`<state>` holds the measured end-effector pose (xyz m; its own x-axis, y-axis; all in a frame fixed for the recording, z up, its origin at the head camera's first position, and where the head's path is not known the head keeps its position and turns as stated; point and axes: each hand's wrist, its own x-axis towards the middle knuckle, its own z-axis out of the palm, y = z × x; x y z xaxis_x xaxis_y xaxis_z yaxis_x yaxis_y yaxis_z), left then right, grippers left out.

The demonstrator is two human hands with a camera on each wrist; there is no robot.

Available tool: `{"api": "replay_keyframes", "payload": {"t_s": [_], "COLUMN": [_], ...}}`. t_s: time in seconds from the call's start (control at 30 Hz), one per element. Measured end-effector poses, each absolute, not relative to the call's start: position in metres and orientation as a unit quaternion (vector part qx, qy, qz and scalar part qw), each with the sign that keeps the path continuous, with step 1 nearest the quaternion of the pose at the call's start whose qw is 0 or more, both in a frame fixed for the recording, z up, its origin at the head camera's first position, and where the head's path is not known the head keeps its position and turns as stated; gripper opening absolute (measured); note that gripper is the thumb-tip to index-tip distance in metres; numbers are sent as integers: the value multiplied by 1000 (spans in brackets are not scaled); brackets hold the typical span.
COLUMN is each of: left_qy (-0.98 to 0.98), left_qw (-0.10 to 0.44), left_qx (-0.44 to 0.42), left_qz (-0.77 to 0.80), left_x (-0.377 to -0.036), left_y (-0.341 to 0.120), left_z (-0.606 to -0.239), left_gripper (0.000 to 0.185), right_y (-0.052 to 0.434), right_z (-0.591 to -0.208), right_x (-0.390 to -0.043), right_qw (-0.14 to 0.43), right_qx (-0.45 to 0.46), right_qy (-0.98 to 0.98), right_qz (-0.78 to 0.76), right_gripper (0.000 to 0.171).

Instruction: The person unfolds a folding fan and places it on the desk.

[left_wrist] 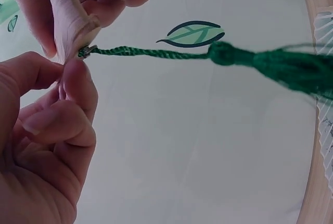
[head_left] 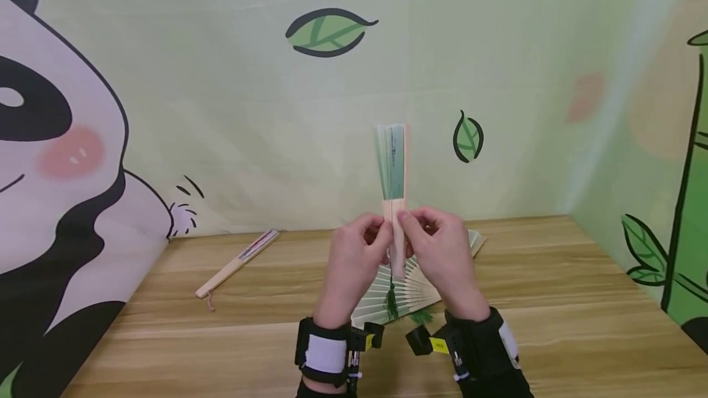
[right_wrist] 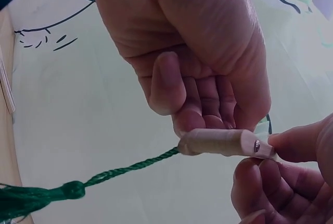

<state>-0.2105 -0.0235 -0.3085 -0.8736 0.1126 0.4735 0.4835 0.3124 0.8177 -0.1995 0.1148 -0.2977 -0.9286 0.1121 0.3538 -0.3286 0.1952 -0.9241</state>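
Held upright above the table [head_left: 553, 300]: closed folding fan [head_left: 395, 183], long axis vertical, pivot end down between both hands. Left hand [head_left: 354, 257] and right hand [head_left: 442, 250] equally near, each pinching the bamboo guard sticks near the base, fingers curled round them. Green twisted cord and tassel [head_left: 391, 300] dangling from the rivet. Smooth pale wood, pleated greenish paper. Behind, probably an opened fan [head_left: 420, 287] lying flat; another closed fan [head_left: 238, 263] well apart, leftward.
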Motion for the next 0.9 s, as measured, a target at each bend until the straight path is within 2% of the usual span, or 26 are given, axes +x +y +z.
{"api": "replay_keyframes", "payload": {"t_s": [0.47,0.9], "left_qy": [-775,-732], "left_qw": [148,115], "left_qx": [-200,-193], "left_qz": [-581,-643], "left_x": [-211,-211], "left_y": [-24,-25], "left_z": [-309,-310], "left_gripper": [15,10], "right_y": [119,123], "right_z": [-297,-297], "right_x": [-196,-201], "right_qw": [216,252], "right_qx": [47,17], "right_qy": [-743,-717], "right_qz": [632,649], "right_gripper": [28,19]}}
